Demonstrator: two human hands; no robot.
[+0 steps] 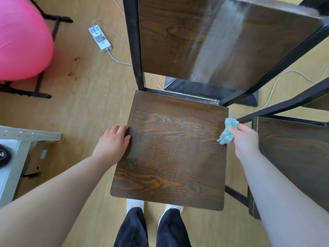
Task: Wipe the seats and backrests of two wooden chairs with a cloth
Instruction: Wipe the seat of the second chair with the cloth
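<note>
A dark wooden chair seat (170, 157) lies straight below me, speckled with pale dust across its middle. Its wooden backrest (204, 41) rises behind it in a black metal frame, with a pale dusty streak down its centre. My left hand (112, 141) rests flat on the seat's left edge, fingers apart. My right hand (246, 139) is closed on a crumpled teal cloth (227, 131) at the seat's right edge. A second chair's seat (293, 154) stands close on the right, partly hidden by my right arm.
A white power strip (100, 37) with cables lies on the wooden floor behind and left of the chair. A pink ball (21, 38) sits on a black stand at far left. A white table corner (10, 157) and a cardboard box (36, 158) are at left.
</note>
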